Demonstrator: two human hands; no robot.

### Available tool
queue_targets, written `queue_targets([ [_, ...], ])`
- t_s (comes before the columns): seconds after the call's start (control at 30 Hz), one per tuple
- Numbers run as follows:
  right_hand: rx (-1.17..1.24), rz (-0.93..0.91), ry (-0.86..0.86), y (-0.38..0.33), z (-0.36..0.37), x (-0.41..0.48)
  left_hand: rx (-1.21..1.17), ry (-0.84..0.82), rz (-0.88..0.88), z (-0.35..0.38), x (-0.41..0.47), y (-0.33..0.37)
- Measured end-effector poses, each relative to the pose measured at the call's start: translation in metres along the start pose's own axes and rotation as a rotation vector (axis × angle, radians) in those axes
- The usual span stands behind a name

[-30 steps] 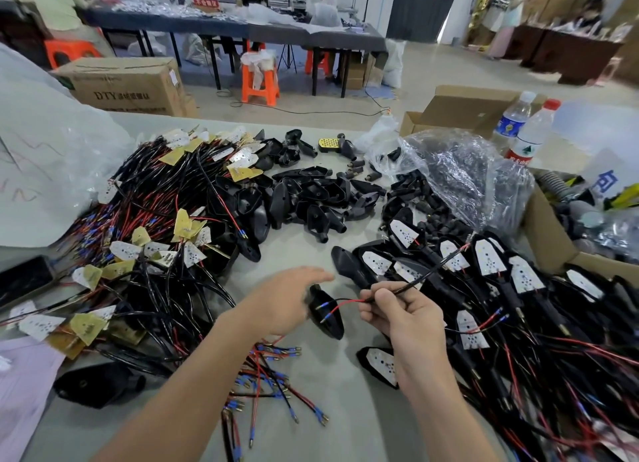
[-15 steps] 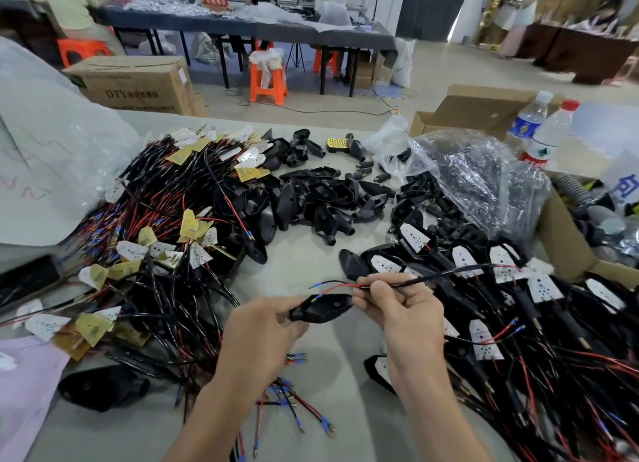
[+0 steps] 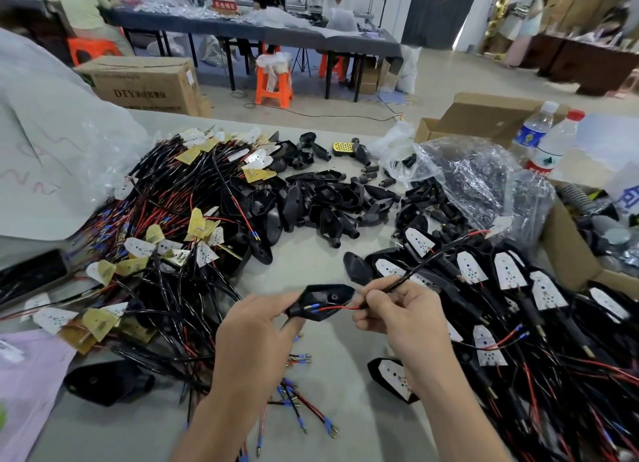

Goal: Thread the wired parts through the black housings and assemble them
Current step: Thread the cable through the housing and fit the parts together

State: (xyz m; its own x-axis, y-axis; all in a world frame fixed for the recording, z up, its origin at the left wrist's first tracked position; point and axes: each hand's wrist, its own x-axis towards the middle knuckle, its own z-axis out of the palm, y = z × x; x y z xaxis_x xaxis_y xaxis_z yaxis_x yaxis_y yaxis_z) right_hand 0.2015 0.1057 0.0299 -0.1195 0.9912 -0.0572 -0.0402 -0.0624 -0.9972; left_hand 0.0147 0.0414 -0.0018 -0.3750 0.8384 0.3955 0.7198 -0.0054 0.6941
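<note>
Hands meet low over the grey table [image 3: 311, 264]. The left hand [image 3: 256, 337] curls its fingers and thumb round the narrow neck of a black housing [image 3: 328, 297], hollow side up. The right hand [image 3: 404, 319] pinches a black cable [image 3: 420, 269] between thumb and fingertips just beside the housing's wider end. From that pinch a red lead [image 3: 337, 308] runs into the hollow, and blue-sleeved tips lie near the neck. The rest of the cable rises up and to the right, over the heap there. Nearer than the hands, a few loose leads [image 3: 297, 404] with blue sleeves lie on the table. A lone housing [image 3: 107, 380] rests at lower left, just beside a lilac cloth [image 3: 24, 385]. On the right is a heap of assembled units [image 3: 518, 288]: black shells with white perforated boards, tangled with red and black wire. On the left is a heap of wired parts [image 3: 155, 240] with white and yellow boards. Between the two heaps and farther out lies a pile of empty housings [image 3: 328, 202]. Just right of it a crumpled clear bag [image 3: 477, 181] spills small black pieces. A yellow perforated piece [image 3: 342, 147] sits beyond the pile. An open cardboard box [image 3: 567, 250] stands at the right edge, with two plastic bottles [image 3: 544, 140] behind it. Past the table stand a brown carton [image 3: 141, 84] printed DTY and an orange stool [image 3: 275, 84]. Farthest off is a long dark bench [image 3: 259, 32] where people sit.
</note>
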Motion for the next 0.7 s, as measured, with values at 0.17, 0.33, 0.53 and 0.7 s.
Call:
queue_targets([
  [0.17,0.032,0.059,0.04,-0.007,0.003,0.001,0.076,0.086,0.151,0.003,-0.006,-0.003],
  [0.33,0.151,0.148,0.181,-0.013,0.008,0.002,0.115,0.137,0.292,0.007,-0.009,-0.006],
  [0.53,0.337,0.246,0.199,-0.02,0.014,-0.001,0.124,0.154,0.32,0.011,-0.01,-0.007],
  [0.7,0.214,0.206,0.148,-0.019,0.012,-0.003,0.066,0.108,0.171,0.01,-0.012,-0.007],
])
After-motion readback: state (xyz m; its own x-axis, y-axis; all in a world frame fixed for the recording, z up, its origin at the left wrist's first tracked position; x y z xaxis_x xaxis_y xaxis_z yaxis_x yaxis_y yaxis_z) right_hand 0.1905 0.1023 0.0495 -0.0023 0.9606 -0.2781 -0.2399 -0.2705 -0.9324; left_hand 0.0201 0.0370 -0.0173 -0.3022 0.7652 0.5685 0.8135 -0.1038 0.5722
